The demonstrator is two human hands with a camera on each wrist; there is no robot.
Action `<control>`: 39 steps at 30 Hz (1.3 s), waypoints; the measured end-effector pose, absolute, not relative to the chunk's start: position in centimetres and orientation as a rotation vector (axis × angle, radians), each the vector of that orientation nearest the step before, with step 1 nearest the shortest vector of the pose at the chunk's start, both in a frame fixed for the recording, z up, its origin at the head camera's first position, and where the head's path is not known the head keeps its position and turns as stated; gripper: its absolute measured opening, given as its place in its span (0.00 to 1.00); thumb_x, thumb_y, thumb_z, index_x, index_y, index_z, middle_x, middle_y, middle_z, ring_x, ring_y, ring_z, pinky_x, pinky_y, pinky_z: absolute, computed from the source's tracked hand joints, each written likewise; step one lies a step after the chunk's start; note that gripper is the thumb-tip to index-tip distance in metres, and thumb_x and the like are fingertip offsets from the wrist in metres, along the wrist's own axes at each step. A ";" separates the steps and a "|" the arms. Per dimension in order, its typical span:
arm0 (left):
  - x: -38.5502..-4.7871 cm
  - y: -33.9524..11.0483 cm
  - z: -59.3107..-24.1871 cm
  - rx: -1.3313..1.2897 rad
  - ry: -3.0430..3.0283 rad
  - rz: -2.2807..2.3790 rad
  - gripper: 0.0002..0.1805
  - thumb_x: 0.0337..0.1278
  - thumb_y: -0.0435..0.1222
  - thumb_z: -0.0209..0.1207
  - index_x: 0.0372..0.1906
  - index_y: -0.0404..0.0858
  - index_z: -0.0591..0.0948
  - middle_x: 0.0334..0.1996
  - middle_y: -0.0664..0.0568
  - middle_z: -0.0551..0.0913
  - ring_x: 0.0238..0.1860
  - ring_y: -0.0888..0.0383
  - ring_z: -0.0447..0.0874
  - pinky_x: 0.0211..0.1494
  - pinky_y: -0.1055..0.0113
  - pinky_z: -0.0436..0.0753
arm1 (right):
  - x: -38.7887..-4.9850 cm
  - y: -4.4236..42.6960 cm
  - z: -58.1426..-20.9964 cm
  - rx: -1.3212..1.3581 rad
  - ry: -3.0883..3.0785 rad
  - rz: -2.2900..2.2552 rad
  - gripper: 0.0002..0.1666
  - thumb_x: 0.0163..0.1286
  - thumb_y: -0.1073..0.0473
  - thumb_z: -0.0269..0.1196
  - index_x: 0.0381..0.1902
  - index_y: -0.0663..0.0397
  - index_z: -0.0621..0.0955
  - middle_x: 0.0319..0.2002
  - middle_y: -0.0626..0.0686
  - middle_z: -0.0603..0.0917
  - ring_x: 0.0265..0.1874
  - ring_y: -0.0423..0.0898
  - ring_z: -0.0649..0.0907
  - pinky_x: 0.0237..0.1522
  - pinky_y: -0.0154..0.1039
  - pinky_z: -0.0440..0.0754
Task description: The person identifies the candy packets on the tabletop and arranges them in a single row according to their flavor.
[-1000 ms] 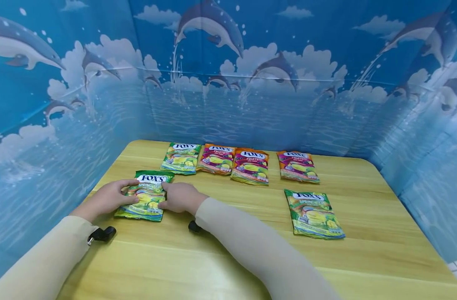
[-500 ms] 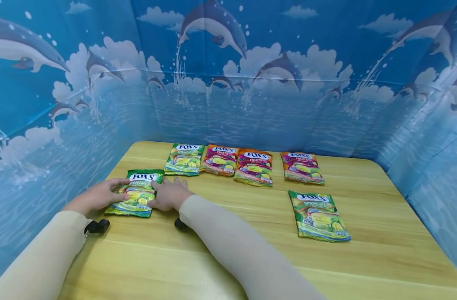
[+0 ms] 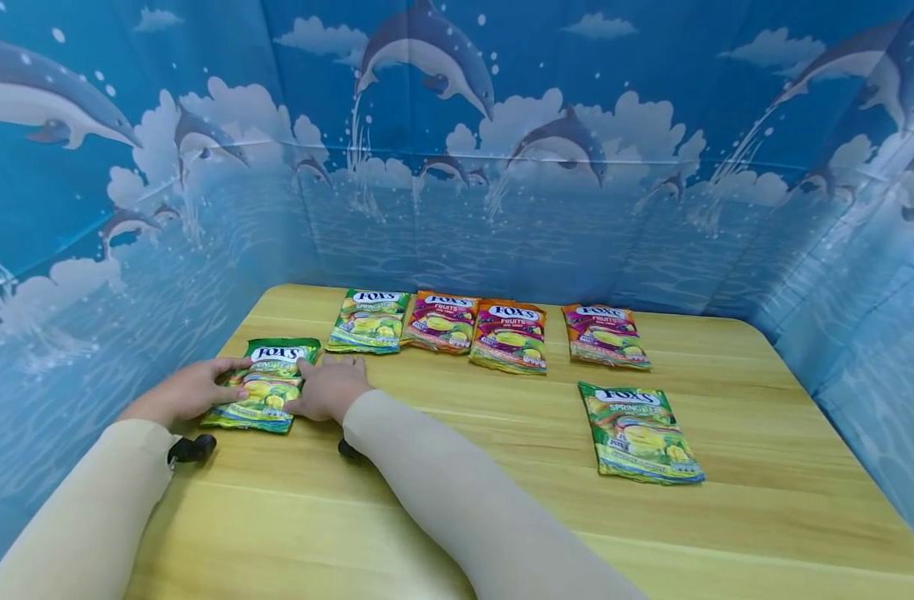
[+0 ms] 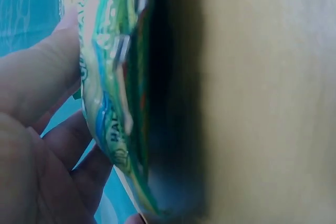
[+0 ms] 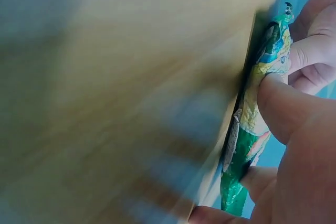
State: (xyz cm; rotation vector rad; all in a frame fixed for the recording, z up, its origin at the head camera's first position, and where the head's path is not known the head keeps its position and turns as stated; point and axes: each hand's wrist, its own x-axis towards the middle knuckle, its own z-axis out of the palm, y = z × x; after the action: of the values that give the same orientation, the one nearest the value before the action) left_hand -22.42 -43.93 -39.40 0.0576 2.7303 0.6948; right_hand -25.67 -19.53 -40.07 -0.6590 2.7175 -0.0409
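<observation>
A green Fox's Spring Tea candy bag (image 3: 267, 390) lies face up at the table's left side, between both hands. My left hand (image 3: 192, 390) grips its left edge, thumb on the printed front. On the opposite edge my right hand (image 3: 329, 388) holds the bag with thumb and forefinger, its other fingers spread over the table. In the left wrist view the bag (image 4: 113, 87) shows edge-on beside the thumb. The right wrist view shows the right thumb pressing the bag (image 5: 252, 114). The bag's underside is hidden.
Along the back lie another green candy bag (image 3: 369, 322) and several red-orange Fox's Fruits bags, such as one (image 3: 509, 337) mid-row and one (image 3: 605, 336) apart on the right. A green bag (image 3: 641, 435) lies nearer at right. A dolphin-print curtain (image 3: 457, 200) surrounds the wooden table (image 3: 457, 433).
Both hands have shifted left with the green candy bag, which now lies nearer the table's left edge. The view has turned slightly. The other bags have stayed in place.
</observation>
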 end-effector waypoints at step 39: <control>-22.4 -44.6 -39.5 0.003 2.726 0.680 0.49 0.69 0.61 0.62 0.84 0.40 0.60 0.78 0.20 0.52 0.75 0.16 0.49 0.72 0.21 0.59 | -25.8 -20.7 -39.6 -0.507 2.665 -0.020 0.51 0.66 0.13 0.49 0.80 0.05 0.41 0.86 0.39 0.47 0.86 0.54 0.49 0.85 0.56 0.52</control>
State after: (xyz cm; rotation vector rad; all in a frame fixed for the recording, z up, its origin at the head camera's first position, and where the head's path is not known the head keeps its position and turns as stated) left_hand -22.40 -44.61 -39.45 0.0026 2.7259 0.6798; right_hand -25.78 -20.71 -39.62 -0.5069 2.6652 -0.0204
